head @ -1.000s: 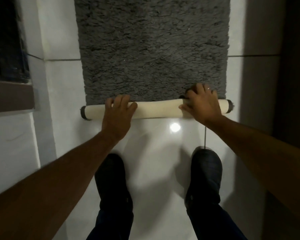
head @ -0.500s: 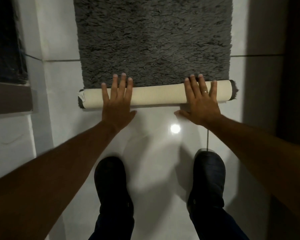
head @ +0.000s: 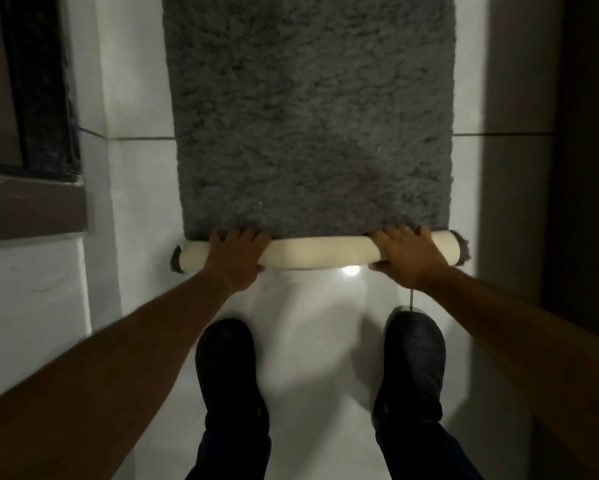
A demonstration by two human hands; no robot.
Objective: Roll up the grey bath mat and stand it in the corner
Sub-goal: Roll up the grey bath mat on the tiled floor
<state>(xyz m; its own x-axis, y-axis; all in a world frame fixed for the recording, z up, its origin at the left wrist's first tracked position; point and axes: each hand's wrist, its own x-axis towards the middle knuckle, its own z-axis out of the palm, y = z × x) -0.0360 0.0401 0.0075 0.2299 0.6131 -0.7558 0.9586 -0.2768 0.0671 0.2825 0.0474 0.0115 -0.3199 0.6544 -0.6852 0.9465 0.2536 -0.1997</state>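
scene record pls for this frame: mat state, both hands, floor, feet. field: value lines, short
mat: grey bath mat, near edge rolled into a narrow roll, cream backing outward; most of it lies flat
left hand: left hand curled over the roll near its left end
right hand: right hand curled over the roll near its right end
floor: glossy white tiled floor, lamp glare just below the roll
feet: two dark shoes, on the tiles, clear of the mat
task stage: rolling begun, not yet stood in a corner

Grey bath mat [head: 312,116] partly rolled on white floor [head: 312,323]; left hand [head: 234,259] and right hand [head: 407,256] gripping cream roll [head: 319,252]; black shoes [head: 229,372] below.
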